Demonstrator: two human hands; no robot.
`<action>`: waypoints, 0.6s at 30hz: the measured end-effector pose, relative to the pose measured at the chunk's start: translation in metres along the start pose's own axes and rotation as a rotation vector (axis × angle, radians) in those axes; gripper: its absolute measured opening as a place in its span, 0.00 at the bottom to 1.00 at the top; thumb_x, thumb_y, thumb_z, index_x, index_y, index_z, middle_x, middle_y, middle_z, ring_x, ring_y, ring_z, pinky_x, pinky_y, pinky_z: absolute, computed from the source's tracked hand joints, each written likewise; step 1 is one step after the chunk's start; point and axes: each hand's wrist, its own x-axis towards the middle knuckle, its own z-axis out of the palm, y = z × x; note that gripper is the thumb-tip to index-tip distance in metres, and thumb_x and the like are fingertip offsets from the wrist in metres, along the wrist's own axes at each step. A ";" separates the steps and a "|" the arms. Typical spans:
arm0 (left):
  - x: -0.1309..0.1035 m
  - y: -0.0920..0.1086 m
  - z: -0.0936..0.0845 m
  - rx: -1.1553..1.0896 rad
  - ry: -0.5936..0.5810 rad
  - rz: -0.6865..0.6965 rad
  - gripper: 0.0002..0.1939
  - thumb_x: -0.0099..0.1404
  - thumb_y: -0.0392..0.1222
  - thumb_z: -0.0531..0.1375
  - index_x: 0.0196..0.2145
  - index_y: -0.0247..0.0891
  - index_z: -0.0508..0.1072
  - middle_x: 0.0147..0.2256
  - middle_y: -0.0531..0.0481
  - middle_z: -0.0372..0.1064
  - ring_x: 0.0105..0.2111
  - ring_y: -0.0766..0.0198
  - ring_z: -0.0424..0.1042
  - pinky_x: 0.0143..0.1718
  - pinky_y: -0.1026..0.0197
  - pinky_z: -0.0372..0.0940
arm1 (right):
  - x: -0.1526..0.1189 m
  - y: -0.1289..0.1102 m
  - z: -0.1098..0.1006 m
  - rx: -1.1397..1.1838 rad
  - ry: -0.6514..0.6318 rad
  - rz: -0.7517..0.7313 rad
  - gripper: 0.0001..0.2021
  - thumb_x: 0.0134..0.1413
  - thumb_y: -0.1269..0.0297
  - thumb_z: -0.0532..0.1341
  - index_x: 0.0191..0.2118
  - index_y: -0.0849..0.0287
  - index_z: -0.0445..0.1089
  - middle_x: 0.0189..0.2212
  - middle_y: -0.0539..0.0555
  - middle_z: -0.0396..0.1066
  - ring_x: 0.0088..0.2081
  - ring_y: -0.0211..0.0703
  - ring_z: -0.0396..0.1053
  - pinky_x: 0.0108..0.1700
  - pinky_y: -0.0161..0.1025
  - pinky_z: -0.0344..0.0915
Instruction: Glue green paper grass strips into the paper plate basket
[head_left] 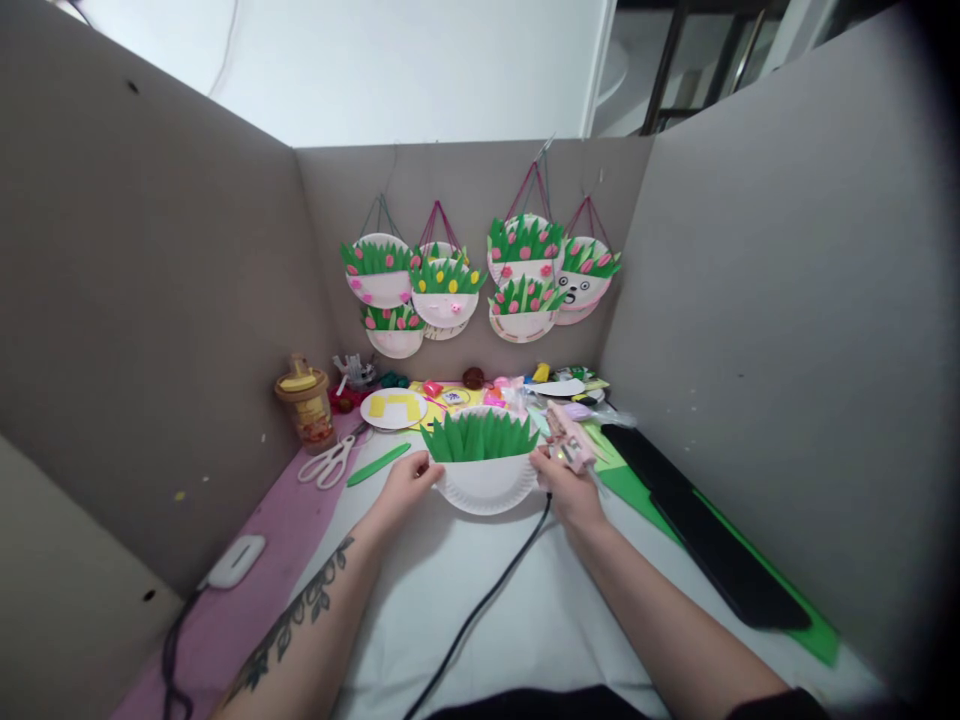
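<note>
Between both hands is a white paper plate basket, its half-plate front facing me and green paper leaves standing up behind the front edge. My left hand pinches the basket's left corner. On the opposite corner, my right hand grips the rim with thumb and fingers. Just behind the right hand lies a pink glue gun, its black cord running toward me. A loose green paper leaf rests on the table left of the basket, beside white-handled scissors.
Finished plate baskets with flowers hang on the grey back panel. A brown cup stands at left, near a plate with yellow pieces. Craft supplies line the back. A black strip lies at right; a white device sits left.
</note>
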 end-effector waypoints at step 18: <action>0.007 -0.019 -0.002 -0.192 0.201 -0.035 0.12 0.55 0.48 0.55 0.23 0.37 0.62 0.20 0.57 0.55 0.22 0.68 0.55 0.26 0.65 0.52 | -0.006 0.007 0.006 -0.020 -0.002 0.024 0.16 0.29 0.62 0.71 0.30 0.60 0.72 0.25 0.50 0.74 0.26 0.39 0.71 0.25 0.32 0.63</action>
